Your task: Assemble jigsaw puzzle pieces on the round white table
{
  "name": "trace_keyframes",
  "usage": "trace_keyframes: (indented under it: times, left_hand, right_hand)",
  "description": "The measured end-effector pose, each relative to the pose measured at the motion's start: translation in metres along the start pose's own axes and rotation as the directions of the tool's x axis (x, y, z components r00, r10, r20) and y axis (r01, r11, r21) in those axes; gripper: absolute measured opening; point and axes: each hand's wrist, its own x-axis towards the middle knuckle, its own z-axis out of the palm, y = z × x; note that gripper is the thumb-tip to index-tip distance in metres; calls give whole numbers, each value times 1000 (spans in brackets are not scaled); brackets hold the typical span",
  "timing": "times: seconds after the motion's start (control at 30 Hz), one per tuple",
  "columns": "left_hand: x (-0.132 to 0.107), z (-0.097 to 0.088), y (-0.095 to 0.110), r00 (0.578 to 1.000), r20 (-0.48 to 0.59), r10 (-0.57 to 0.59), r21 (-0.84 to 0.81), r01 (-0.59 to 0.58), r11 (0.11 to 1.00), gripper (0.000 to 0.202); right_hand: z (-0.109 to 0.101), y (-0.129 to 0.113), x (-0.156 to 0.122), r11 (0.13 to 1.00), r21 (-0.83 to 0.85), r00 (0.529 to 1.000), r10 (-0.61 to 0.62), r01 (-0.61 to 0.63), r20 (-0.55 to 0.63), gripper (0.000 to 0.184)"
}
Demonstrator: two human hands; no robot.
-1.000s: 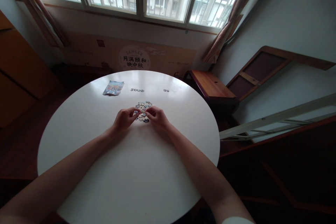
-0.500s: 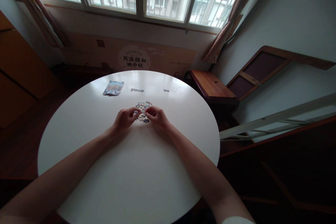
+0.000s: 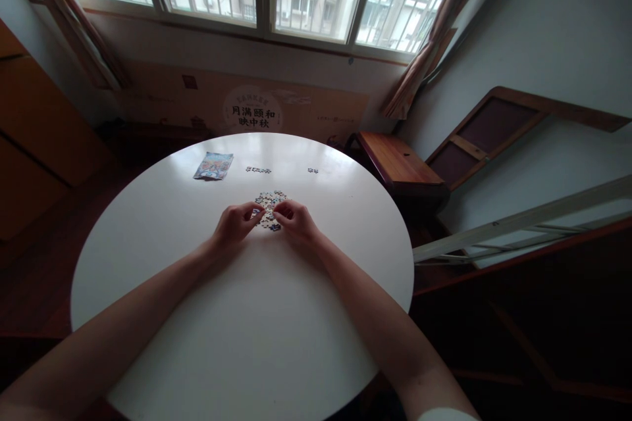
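A small heap of jigsaw pieces (image 3: 270,199) lies at the middle of the round white table (image 3: 237,316). My left hand (image 3: 234,223) and my right hand (image 3: 297,220) rest on the table at the near side of the heap, fingertips almost meeting. Both hands are curled in a pinch over pieces at the heap's edge; the pieces between the fingers are too small to make out singly.
A picture card (image 3: 213,165) lies at the far left of the table. Two small groups of pieces, the left group (image 3: 258,170) and the right group (image 3: 313,170), sit beyond the heap. A wooden bench (image 3: 395,161) stands to the right, with leaning frames behind it. Windows fill the far wall.
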Motion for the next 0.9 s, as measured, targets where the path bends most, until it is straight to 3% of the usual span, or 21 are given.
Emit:
trace_keyframes:
  times: [0.9]
  left_hand:
    - [0,-2,3,1000,13,4,-1,-4,1000,30]
  right_hand:
    - [0,2,0,1000,-22,1000,5,-5,5,21]
